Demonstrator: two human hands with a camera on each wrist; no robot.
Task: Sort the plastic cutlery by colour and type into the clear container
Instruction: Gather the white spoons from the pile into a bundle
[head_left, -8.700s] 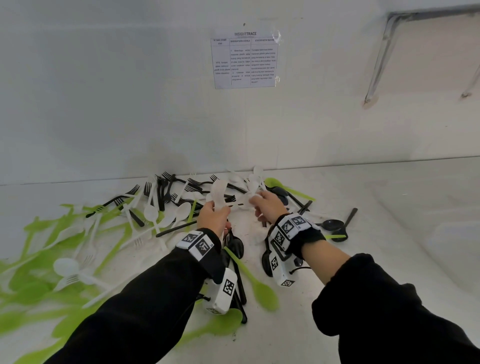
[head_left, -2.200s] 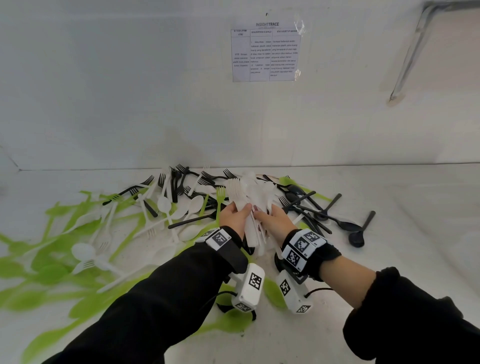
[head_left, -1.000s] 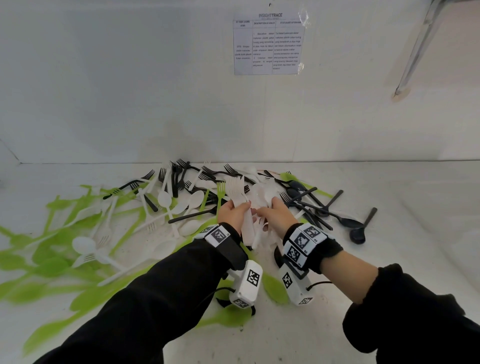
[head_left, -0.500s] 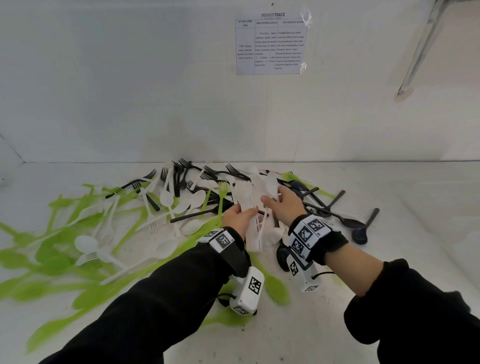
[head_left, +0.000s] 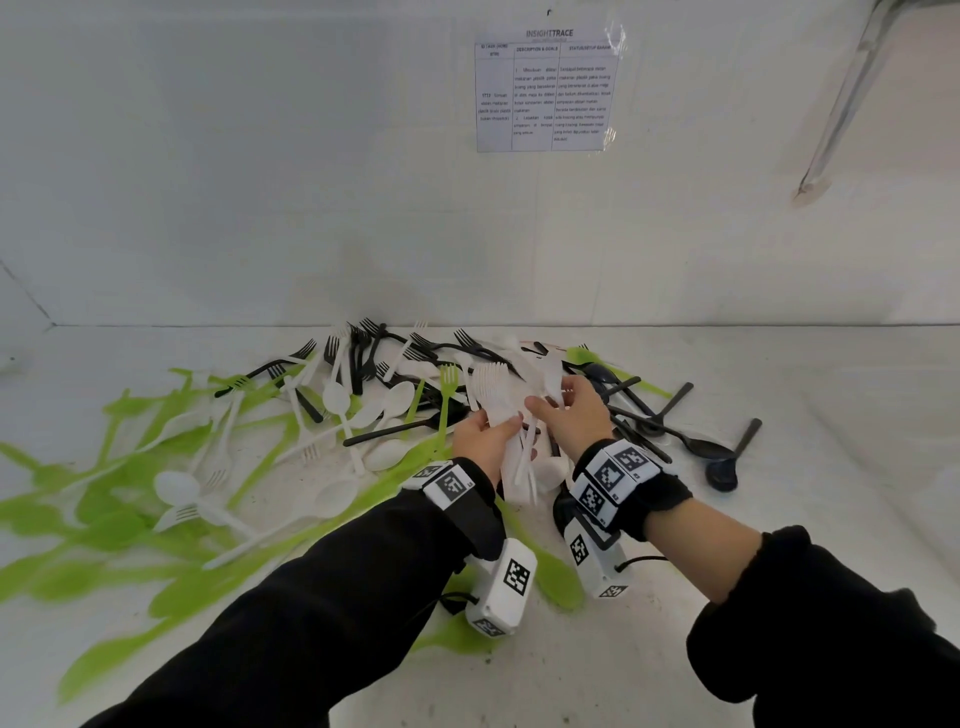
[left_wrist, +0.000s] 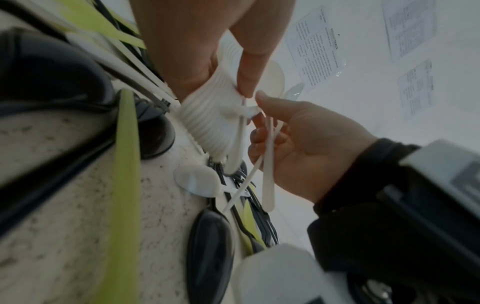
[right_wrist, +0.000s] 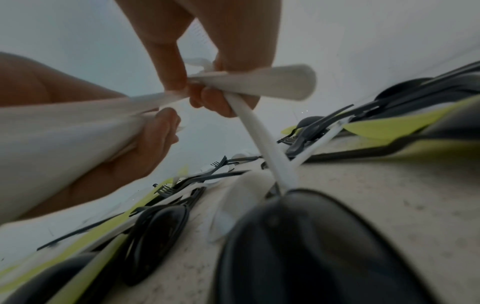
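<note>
Right hand (head_left: 574, 410) lifted with loose white cutlery (left_wrist: 267, 164), left hand (head_left: 485, 439) gripping fork stack (head_left: 491, 387), ribbed handles in wrist view.

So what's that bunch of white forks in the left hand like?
The bunch of white forks is a nested stack of thin white plastic forks, prongs pointing up and away, handles hanging below the left hand, which grips it round the middle. The right hand, holding other white pieces, touches it. It is held above the pile.
</note>
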